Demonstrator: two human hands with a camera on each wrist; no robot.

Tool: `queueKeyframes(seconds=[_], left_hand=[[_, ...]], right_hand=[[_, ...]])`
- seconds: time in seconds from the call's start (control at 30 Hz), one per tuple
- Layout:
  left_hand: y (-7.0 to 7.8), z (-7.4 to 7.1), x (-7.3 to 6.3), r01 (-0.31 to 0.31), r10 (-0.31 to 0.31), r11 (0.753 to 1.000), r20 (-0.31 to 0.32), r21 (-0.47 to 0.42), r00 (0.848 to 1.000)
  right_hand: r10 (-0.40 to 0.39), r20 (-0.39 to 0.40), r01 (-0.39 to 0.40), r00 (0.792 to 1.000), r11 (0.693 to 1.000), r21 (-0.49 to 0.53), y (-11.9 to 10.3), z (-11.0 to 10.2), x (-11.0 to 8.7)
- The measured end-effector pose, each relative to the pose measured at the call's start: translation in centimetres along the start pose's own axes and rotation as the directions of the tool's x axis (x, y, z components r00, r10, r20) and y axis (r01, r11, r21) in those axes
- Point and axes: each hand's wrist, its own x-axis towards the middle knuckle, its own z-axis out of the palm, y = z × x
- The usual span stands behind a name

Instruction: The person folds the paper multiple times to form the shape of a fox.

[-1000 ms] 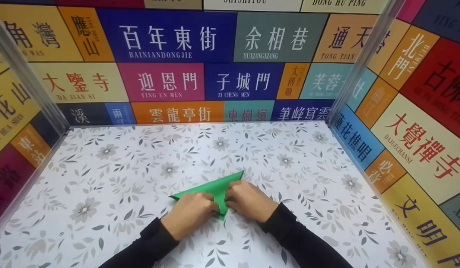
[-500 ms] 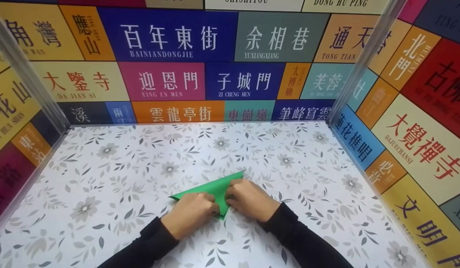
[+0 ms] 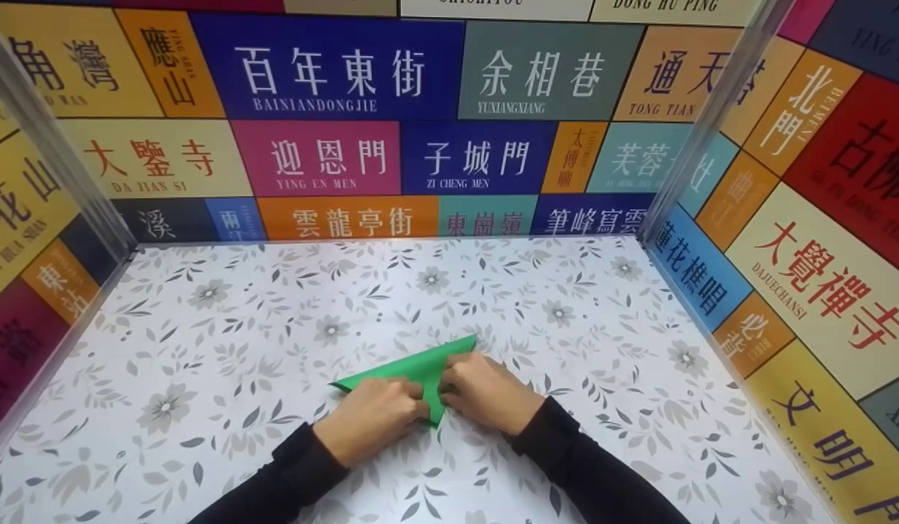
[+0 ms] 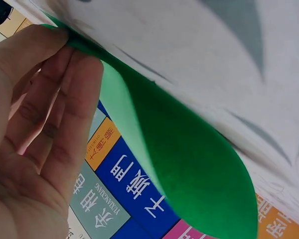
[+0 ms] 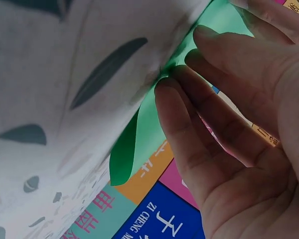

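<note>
A green sheet of paper (image 3: 427,367), folded into a triangle, lies on the table with its long edge away from me and a corner towards me. My left hand (image 3: 376,413) holds its near left side; in the left wrist view the thumb (image 4: 45,42) and bent fingers meet at the paper (image 4: 189,164), whose loose side bows up from the surface. On the near right side, my right hand (image 3: 489,393) has its curled fingers on the sheet. The right wrist view shows those fingertips (image 5: 167,92) against the paper (image 5: 149,124). Both hands cover parts of the folds.
White tabletop (image 3: 223,342) printed with grey flowers and leaves extends around the paper. Colourful panels with writing form a back wall (image 3: 333,80) and side walls (image 3: 806,255). Clear corner strips (image 3: 693,124) run up where the walls meet.
Almost nothing differs. Both hands stay at the paper with only slight shifts of the fingers, and the triangle keeps its place.
</note>
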Motion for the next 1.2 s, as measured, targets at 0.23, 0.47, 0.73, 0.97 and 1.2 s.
queueKeyframes(seconds=[0.23, 0.47, 0.73, 0.97, 1.2], left_hand=[[-0.02, -0.23, 0.04, 0.028, -0.027, 0.998, 0.012, -0.051, 1.000], [-0.01, -0.27, 0.02, 0.016, -0.015, 0.999, 0.021, -0.042, 1.000], [0.05, -0.32, 0.07, -0.020, 0.020, 1.000, 0.018, 0.007, 1.000], [-0.09, -0.58, 0.07, -0.037, 0.037, 0.999, 0.028, -0.004, 0.999], [-0.45, -0.72, -0.15, 0.008, -0.004, 0.990, 0.032, -0.142, 0.999]], right_hand=[[0.001, 0.003, -0.001, 1.000, 0.999, 0.036, 0.08, 0.03, 0.04], [-0.004, 0.010, 0.003, 1.000, 1.000, 0.027, 0.11, -0.04, 0.00], [-0.010, 0.010, 0.009, 1.000, 1.000, 0.029, 0.10, 0.02, -0.03], [-0.016, 0.002, 0.016, 1.000, 0.997, 0.069, 0.23, -0.05, -0.10], [-0.001, 0.003, 0.001, 1.000, 0.996, 0.085, 0.32, 0.02, -0.06]])
